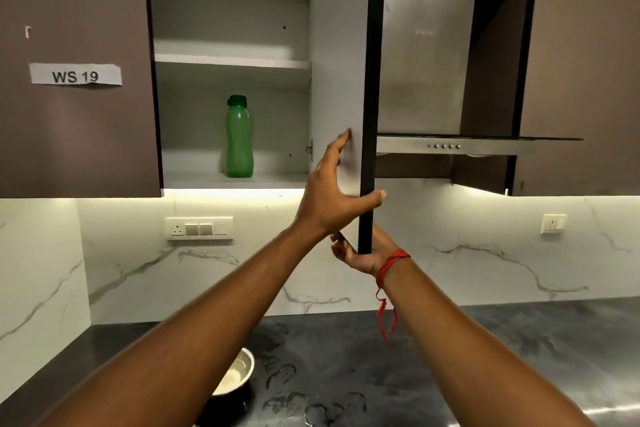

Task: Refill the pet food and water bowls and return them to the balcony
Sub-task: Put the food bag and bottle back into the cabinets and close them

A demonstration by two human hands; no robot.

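Below, a wet tabletop (485,357) bore a steel bowl (239,371). Left grip (329,198) and right grip (360,256) clasped the cabinet door (341,62), green bottle (239,139) shelved leftward.

You face brown wall cabinets (69,132), one labelled "WS 19" (75,74). A steel range hood (450,146) hangs to the right. Under-cabinet strip lighting (225,192) washes a white marble backsplash (485,253) carrying a switch panel (199,228), above a dark countertop (519,357).
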